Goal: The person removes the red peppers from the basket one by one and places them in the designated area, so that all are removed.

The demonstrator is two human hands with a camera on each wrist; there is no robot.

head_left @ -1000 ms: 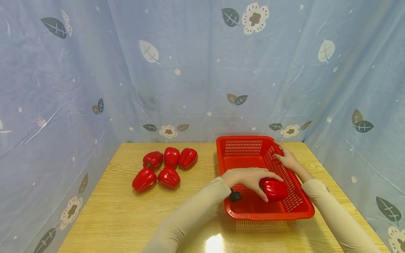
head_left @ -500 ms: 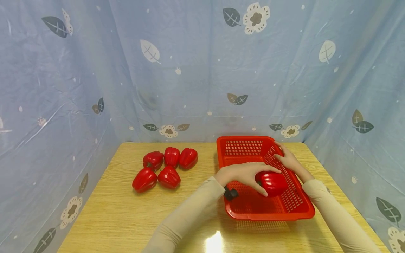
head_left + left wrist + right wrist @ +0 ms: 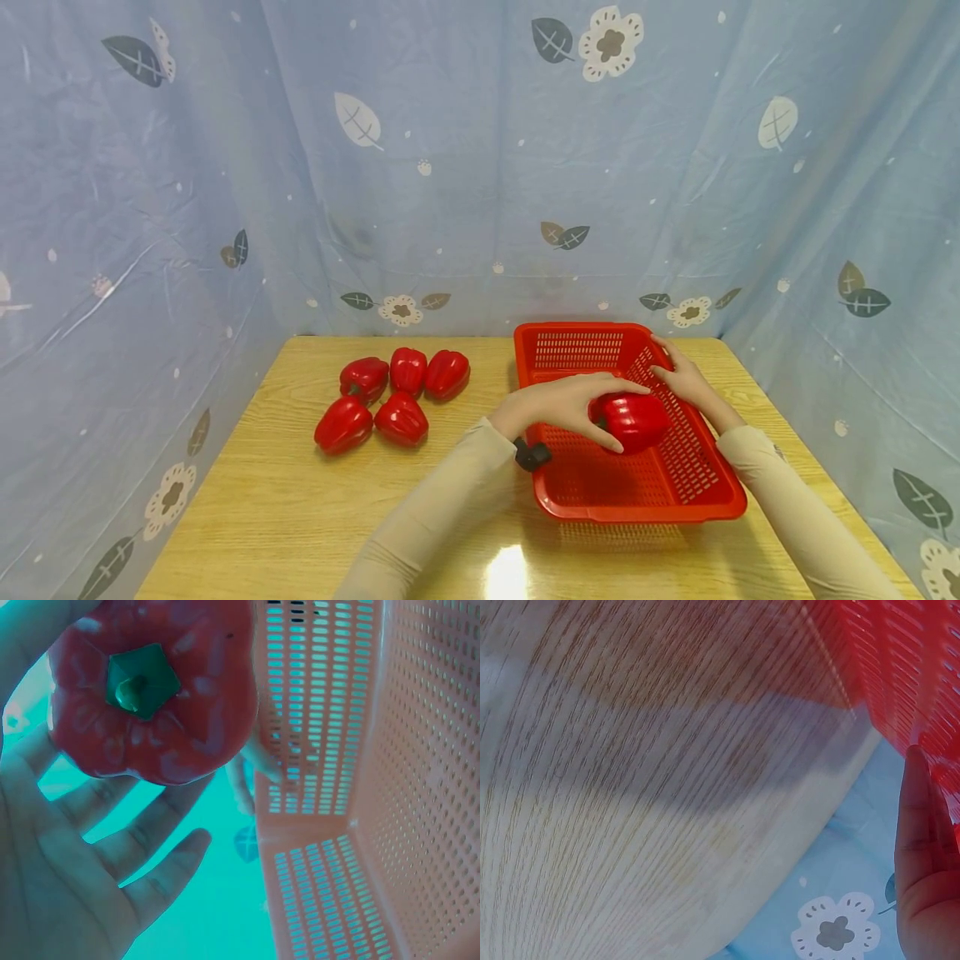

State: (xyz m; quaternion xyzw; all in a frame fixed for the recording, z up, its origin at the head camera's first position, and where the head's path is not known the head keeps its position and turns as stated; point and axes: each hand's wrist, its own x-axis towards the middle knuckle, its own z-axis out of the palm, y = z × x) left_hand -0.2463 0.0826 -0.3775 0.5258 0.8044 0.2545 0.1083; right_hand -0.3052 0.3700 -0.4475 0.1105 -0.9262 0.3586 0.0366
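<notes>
A red bell pepper (image 3: 633, 422) is held by my left hand (image 3: 570, 404) between thumb and fingers, over the inside of a red plastic basket (image 3: 611, 512). In the left wrist view the green stem of the bell pepper (image 3: 217, 690) faces the camera, and the lower fingers of the left hand (image 3: 67, 855) spread out below it. My right hand (image 3: 686, 379) grips the basket's right rim, thumb inside and fingers outside. From the right wrist, fingers of the right hand (image 3: 922, 840) lie along the outer wall of the basket (image 3: 907, 667).
Several more red bell peppers (image 3: 401, 419) lie in a group on the left part of the wooden table (image 3: 300, 517). A blue patterned curtain (image 3: 450, 208) hangs behind the table and at both sides. A small black device (image 3: 532, 455) sits at the left wrist.
My left hand has moved left and away from me, carrying the bell pepper the same way inside the basket's outline. The right hand, basket and grouped peppers stay in place.
</notes>
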